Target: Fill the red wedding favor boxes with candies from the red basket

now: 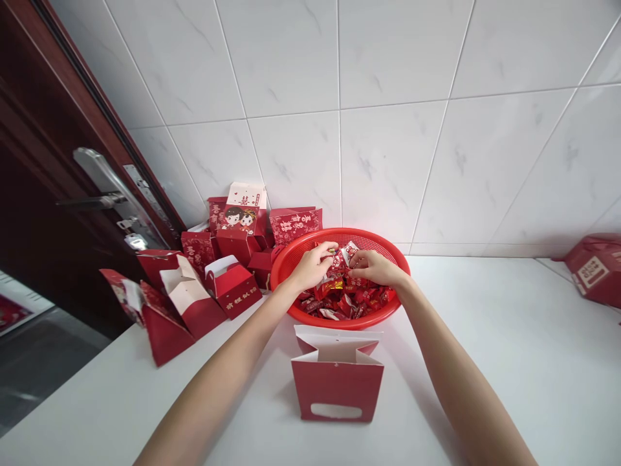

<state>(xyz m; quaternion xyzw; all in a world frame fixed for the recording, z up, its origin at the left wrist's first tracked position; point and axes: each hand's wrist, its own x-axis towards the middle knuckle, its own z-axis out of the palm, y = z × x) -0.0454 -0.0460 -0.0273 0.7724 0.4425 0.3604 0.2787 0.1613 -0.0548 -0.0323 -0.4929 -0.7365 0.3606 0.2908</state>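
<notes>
A red plastic basket (279, 275) with a perforated wall holds many wrapped candies (356, 301), mostly in red wrappers. Over the left part of the pile, my left hand (313, 266) is closed with its fingers on a red-and-white wrapped candy (338, 261). My right hand (374, 266) reaches in from the other side, fingers curled down onto wrapped candies; its fingertips are partly hidden among them. In front of the basket, between my forearms, stands a red paper gift box (337, 388) with its top open and a pale oval on its near side.
Several red gift boxes (237, 288), some with open tops, crowd the left side of the white table (485, 362). Another red box (596, 268) lies at the far right. Behind is a tiled wall (388, 162); a dark door with a handle (109, 197) stands at left.
</notes>
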